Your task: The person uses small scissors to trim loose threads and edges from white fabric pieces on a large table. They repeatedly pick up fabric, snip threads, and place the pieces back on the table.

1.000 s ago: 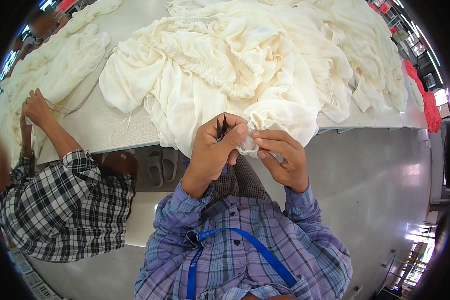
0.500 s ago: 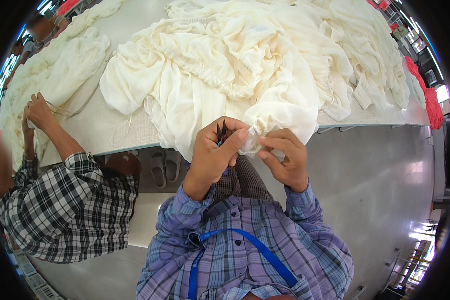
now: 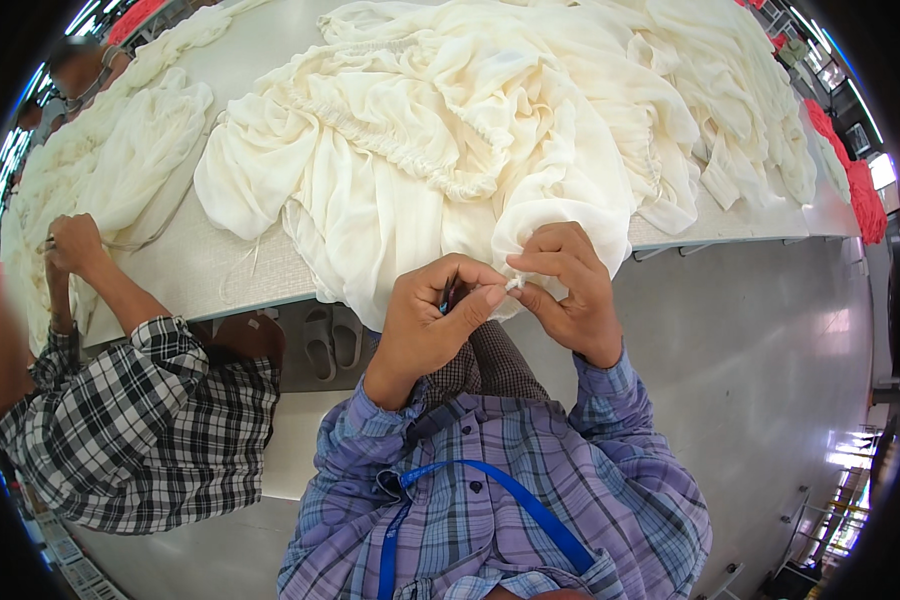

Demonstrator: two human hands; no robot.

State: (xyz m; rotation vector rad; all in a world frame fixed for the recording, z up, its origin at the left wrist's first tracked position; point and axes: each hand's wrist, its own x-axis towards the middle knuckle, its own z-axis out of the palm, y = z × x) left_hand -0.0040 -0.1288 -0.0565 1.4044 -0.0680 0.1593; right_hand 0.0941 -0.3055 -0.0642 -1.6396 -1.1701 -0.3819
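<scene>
Pinching the gathered edge [image 3: 514, 283] of soft cream cloth [image 3: 390, 140] between the fingers [image 3: 478, 304] of the left hand [image 3: 430, 318] and of the right hand [image 3: 573, 292], just off the near side of the long, pale, flat surface [image 3: 205, 245]. Also holding small, dark-bladed snips [image 3: 446, 297] within the left hand.

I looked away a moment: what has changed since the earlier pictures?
The left hand has lowered its thumb; the dark snips it holds have dipped and show less. The right hand has lifted its knuckles. Between them the gathered cream edge, spread open before, is bunched small. The co-worker's hand has moved lower in view. The cream fabric pile stays put.
</scene>
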